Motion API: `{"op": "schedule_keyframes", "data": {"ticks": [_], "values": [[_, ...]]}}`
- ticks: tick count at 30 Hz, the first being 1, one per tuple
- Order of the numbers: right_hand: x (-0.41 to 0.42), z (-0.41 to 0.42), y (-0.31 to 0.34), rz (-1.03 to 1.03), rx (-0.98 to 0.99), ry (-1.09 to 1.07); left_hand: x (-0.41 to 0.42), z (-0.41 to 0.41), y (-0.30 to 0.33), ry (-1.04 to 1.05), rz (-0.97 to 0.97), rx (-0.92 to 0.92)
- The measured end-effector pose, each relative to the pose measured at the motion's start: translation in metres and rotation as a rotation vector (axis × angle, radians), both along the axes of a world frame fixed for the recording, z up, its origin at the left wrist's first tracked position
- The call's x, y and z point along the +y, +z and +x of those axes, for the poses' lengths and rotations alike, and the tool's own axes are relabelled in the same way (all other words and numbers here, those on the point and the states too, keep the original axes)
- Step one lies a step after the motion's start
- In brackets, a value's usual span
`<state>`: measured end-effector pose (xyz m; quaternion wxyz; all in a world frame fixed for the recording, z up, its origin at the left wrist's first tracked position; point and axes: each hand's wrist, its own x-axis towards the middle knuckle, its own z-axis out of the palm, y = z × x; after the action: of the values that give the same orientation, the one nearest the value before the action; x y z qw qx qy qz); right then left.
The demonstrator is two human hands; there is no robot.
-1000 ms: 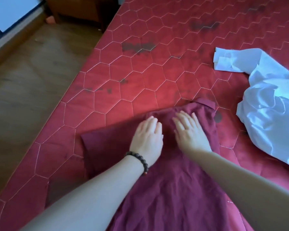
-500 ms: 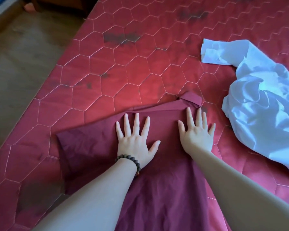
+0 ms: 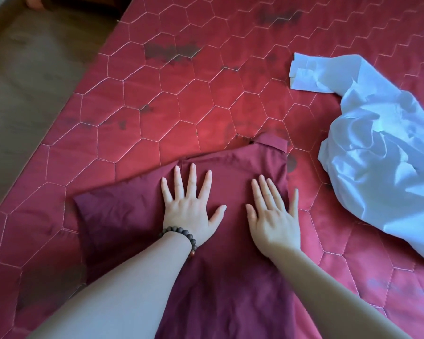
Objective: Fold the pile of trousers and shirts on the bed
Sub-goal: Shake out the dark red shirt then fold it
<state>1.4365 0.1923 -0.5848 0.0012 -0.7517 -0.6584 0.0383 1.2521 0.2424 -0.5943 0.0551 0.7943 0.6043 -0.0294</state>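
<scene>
Maroon shirt (image 3: 230,277) is lying flat on the bed (image 3: 181,99), near the close edge of the view and a little left of middle. Its long axis is running from the bottom of the picture away from the person, tilting slightly to the right, with the collar (image 3: 269,143) pointing to the far end. One sleeve (image 3: 113,211) is sticking out to the left, across the body's line.

Covering the bed is a red quilted cover stitched in pale hexagons, and dark blotches are showing on it in several places toward the far side. Along the left, a brown wooden floor (image 3: 30,77) is running beside the bed's edge, and a dark piece of furniture is just peeking in at the top left corner, too cut off to tell what it is.

Both hands are lying palm down on the upper part of the shirt, fingers straight and spread, gripping nothing. The left hand (image 3: 191,206) is pressing near the seam where the sleeve is joining the body, and a dark bead bracelet (image 3: 181,237) is sitting on its wrist. The right hand (image 3: 274,216) is resting near the shirt's right edge, its little finger reaching over onto the cover.

A crumpled white shirt (image 3: 382,152) is lying to the right, apart from the maroon one.
</scene>
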Motion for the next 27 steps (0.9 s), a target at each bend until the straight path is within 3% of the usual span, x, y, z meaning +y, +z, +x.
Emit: {"op": "schedule_keyframes", "data": {"ticks": [3, 8, 13, 20, 25, 27], "values": [[-0.011, 0.0, 0.005, 0.041, -0.052, -0.042, 0.001, 0.0, 0.002, -0.002, -0.024, -0.005], [-0.046, -0.048, 0.003, 0.139, 0.158, 0.092, -0.004, -0.006, 0.013, -0.064, -0.005, -0.051], [-0.094, -0.069, 0.0, 0.058, 0.215, 0.033, -0.093, -0.006, 0.018, -0.307, -0.033, -0.152], [-0.158, -0.038, 0.004, 0.016, 0.029, -0.1, -0.144, -0.065, 0.016, -0.083, -0.088, -0.018], [-0.193, -0.095, 0.004, 0.046, 0.213, 0.083, -0.208, -0.046, 0.019, -0.211, -0.126, -0.061], [-0.214, -0.107, 0.002, 0.014, 0.234, 0.072, -0.225, -0.055, 0.017, -0.17, -0.124, -0.06]]}}
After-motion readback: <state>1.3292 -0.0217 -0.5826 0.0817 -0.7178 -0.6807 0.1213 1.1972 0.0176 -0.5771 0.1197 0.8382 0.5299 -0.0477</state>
